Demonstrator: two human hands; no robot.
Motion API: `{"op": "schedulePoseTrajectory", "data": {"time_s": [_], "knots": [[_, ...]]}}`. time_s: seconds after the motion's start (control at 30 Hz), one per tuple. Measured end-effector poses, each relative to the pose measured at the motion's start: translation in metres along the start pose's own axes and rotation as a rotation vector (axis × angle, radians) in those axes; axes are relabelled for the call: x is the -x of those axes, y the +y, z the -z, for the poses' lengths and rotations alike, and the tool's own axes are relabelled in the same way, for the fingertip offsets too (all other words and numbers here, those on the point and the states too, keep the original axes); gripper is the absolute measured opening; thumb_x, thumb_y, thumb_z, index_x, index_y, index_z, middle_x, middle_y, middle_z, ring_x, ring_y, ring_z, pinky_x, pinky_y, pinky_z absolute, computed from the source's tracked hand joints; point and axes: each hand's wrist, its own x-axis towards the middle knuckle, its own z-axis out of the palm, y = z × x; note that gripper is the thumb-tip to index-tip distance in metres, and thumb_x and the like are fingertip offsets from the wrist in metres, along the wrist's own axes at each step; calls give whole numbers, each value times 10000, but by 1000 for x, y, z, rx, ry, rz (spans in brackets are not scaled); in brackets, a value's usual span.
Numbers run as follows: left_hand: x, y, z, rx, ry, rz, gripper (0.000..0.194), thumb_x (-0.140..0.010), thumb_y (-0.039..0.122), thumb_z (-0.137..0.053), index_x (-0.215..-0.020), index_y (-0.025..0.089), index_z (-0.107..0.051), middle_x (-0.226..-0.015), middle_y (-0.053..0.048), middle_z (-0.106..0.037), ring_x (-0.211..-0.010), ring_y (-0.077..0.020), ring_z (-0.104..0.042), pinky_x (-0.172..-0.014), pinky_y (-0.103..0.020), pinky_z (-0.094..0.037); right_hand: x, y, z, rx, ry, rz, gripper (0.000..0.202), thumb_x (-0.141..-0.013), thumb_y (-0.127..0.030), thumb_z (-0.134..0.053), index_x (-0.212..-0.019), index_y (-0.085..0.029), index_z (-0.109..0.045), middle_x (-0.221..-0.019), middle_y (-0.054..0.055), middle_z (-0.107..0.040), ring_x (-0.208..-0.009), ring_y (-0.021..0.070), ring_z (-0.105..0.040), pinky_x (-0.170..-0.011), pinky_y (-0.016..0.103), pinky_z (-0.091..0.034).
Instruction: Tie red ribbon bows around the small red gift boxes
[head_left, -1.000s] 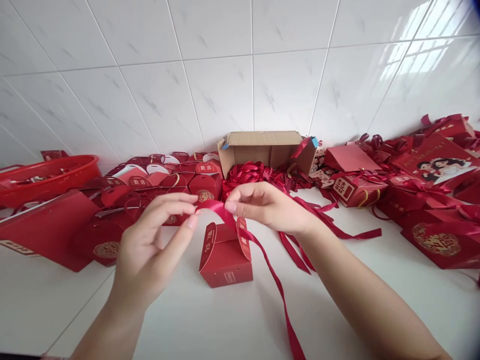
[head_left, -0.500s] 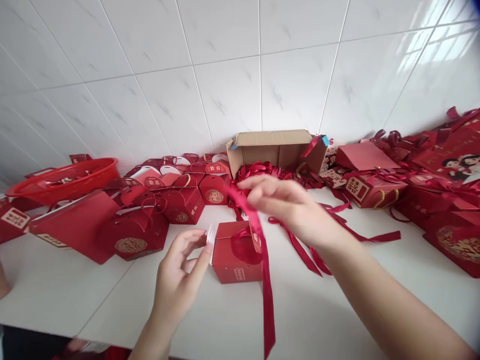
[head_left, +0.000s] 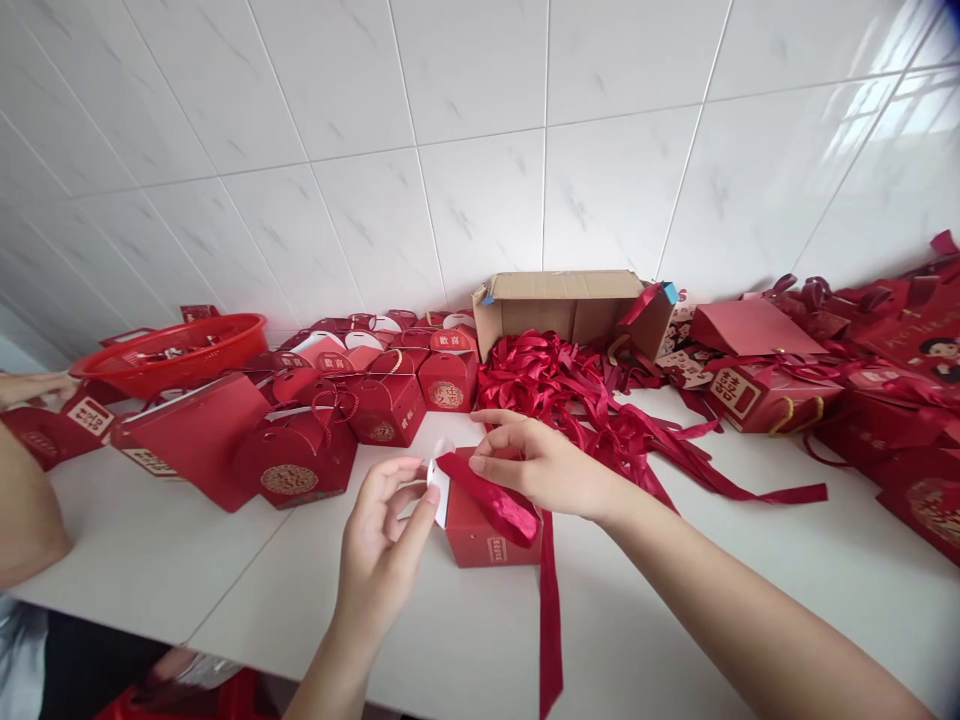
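A small red box stands on the white table, with a gold-edged label on its front. My left hand pinches the white-backed flap at the box's left side. Above the box, my right hand has its fingers closed on a dark red ribbon. The ribbon lies slantwise over the box top, its end near the flap, and a long tail hangs down past the right side toward the table's front edge. My right fingers partly cover the box top.
Behind lies a tangled ribbon heap before an open cardboard box. Red gift boxes and a red basin stand left, more boxes right. Another person's arm reaches in at the far left.
My right hand has come down toward the flap, bringing the ribbon end over the box top. My left hand keeps the flap. The view has shifted left, and another person's arm shows more.
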Motion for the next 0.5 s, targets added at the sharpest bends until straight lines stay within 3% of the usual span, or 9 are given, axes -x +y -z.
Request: {"op": "schedulePoseTrajectory", "data": {"time_s": [0.17,0.4,0.5], "knots": [[3,5,-2,13,30,3,333,-774,400,-666,-1015,214,-531,-1052,-64,-617,-930,-232,-640,-709,-298,-512,-2,2,-6,66,9,-13,226,-839,-272,-557,-642,-202,-643,-1197,79,-636,-1359,250,-368,-1045,416,-292],[6,8,-3,32,35,15,323,-760,381,-680,-999,216,-537,-1043,-54,-625,-916,-209,-637,-730,-283,-508,-2,1,-9,70,41,8,214,-839,-291,-556,-674,-202,-660,-1322,86,-556,-1374,251,-340,-1058,441,-269],[6,9,-4,57,64,26,317,-760,381,-677,-990,216,-535,-1000,-45,-637,-889,-196,-636,-733,-279,-503,-1,-1,-8,20,17,10,179,-826,-298,-574,-713,-203,-674,-1409,77,-473,-1413,241,-262,-1072,424,-265]]}}
